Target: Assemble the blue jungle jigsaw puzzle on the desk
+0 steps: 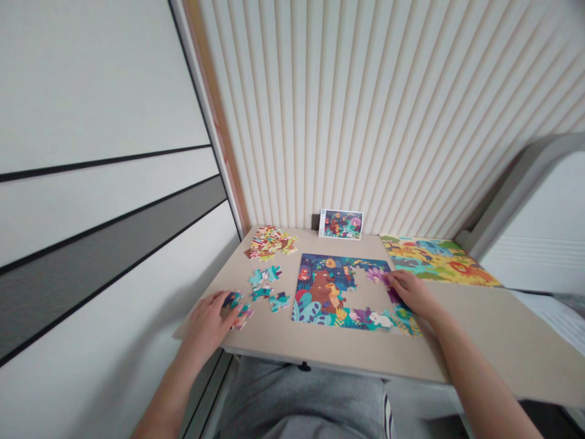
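A partly assembled jigsaw puzzle (322, 289) with a bear on a dark blue ground lies on the table, with a gap right of its middle. My right hand (411, 292) is at the puzzle's right side, its fingers pressed together on a purple piece area; whether a loose piece is between them is hidden. My left hand (211, 314) is at the table's left, thumb and fingers curved round dark puzzle pieces (234, 300) beside pink and teal ones. Several loose teal pieces (261, 291) lie between that hand and the puzzle.
A reference picture card (340, 224) leans upright at the back wall. A pile of red and yellow pieces (272, 242) is at the back left. A finished yellow animal puzzle (439, 259) lies at the back right. Papers (553, 314) sit at the far right of the table (484, 329).
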